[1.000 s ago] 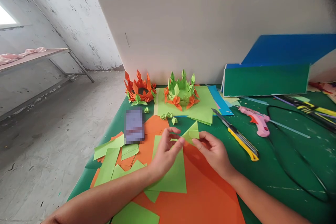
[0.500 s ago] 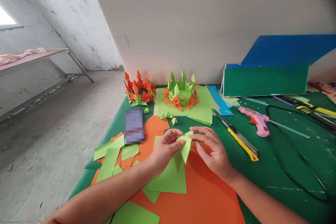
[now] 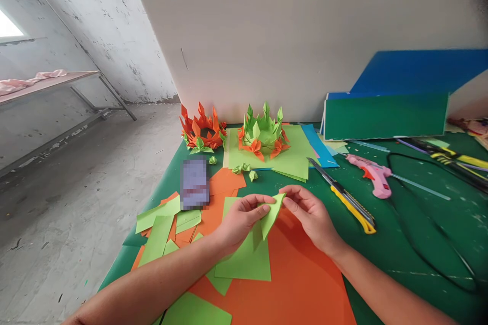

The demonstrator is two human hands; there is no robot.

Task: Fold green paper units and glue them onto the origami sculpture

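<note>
A small folded piece of light green paper is held up between both hands, over the sheets on the table. My left hand pinches its left side between thumb and fingers. At its upper right corner, my right hand grips it with thumb and forefinger. Below lie a flat green paper sheet and a large orange sheet. Beyond the hands stand a green paper crown with orange flowers and an orange paper crown with green flowers.
To the right lie a yellow utility knife, a pink glue gun with its black cord, and pliers. At left are a blurred-out phone-shaped object and green scraps. A white board rises behind the table.
My right fingers, spread half a second ago, have closed on the paper's upper right corner. The green paper has tilted, its top corner shifting slightly right.
</note>
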